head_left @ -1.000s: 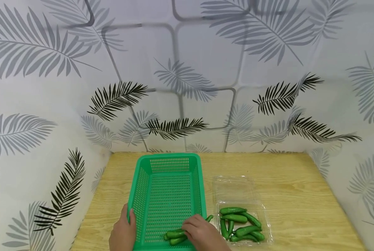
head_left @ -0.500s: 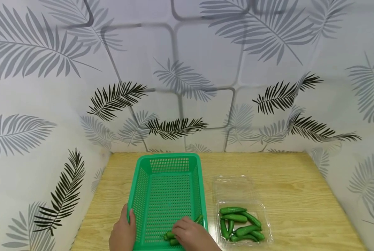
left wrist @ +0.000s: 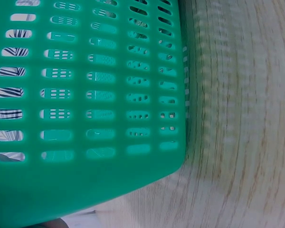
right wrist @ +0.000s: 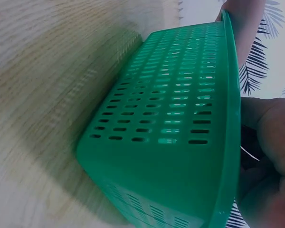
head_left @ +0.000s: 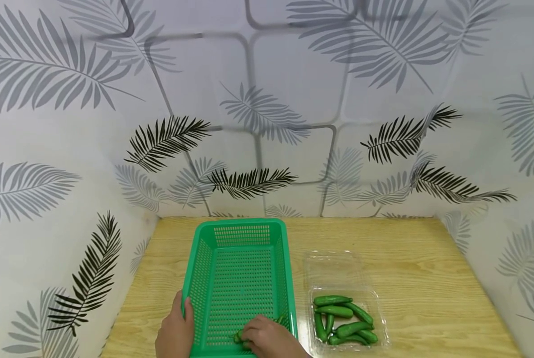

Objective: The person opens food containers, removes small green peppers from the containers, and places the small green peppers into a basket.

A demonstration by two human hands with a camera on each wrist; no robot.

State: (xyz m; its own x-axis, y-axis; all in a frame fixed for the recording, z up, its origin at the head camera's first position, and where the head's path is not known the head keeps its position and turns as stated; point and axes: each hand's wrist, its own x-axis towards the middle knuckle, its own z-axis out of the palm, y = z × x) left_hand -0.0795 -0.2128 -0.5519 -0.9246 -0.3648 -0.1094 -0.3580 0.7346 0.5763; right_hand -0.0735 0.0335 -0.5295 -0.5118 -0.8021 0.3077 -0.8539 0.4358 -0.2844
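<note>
Holds a few green peppers [head_left: 238, 337] in the right hand [head_left: 272, 339], low inside the near end of the green basket [head_left: 289, 278]. Curls the right fingers over the bunch, covering most of it and leaving short ends showing at the left and a sliver toward the basket's right wall. Cannot count the peppers under the knuckles, nor, in the dark gap of the right wrist view, make out the fingertips. Grips the basket's left long side with the left hand [head_left: 175, 330], near its close end, with the thumb up at the rim. From the left wrist, mostly slotted green wall, standing upright on wood grain. Just right of the basket, an open clear plastic box [head_left: 381, 313], with its lid [head_left: 334, 270] folded back flat on the far side. Inside that box, several more green peppers [head_left: 336, 312], lying loosely across one another. Beneath everything, a pale wood-grained table [head_left: 428, 278]. Behind and to both sides, a light backdrop [head_left: 293, 89], printed with grey and black feathery leaves.
</note>
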